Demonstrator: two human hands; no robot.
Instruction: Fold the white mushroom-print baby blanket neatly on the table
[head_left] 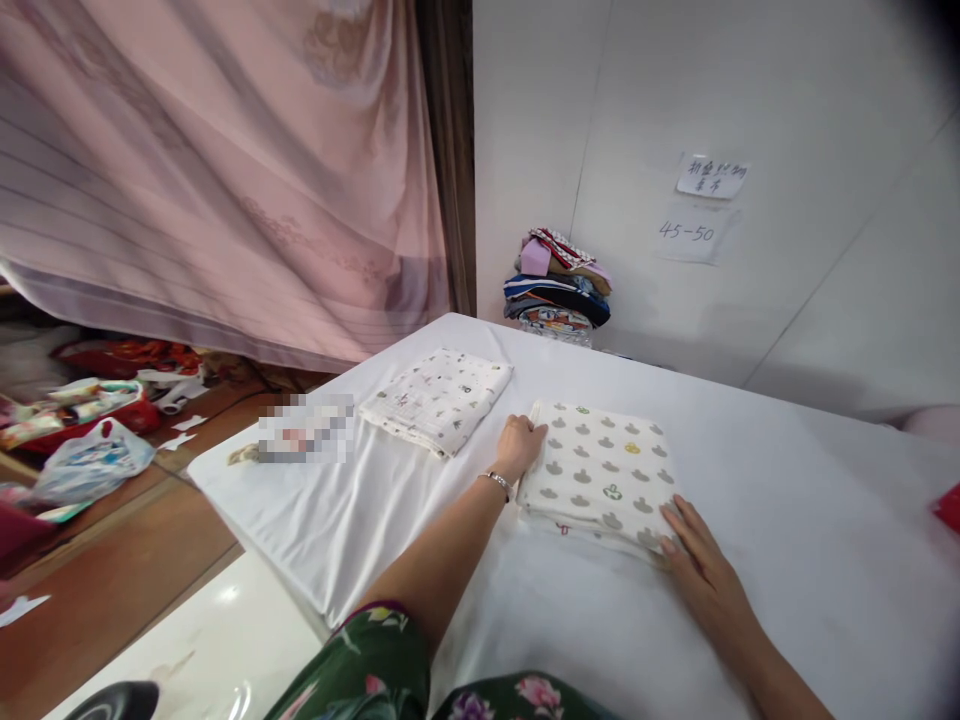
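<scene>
In front of me lies a folded white cloth (600, 465) printed with grey shapes and a few green and yellow ones. My left hand (520, 445) has its fingers bent and closed around the cloth's left edge. At the near right corner rests my right hand (701, 550), its fingers stretched out against the side of the cloth. Below the top layers, a strip with a small red print shows along the near edge. To the left, a second folded white cloth (439, 400) with small scattered prints lies apart from both hands.
Both cloths lie on a white-covered table (787, 500). A blurred-out item (304, 430) sits near its left edge. Beyond the far edge stands a stack of folded clothes (559, 280) against the wall. Plastic bags (94, 465) lie on the left, below a pink curtain (300, 150).
</scene>
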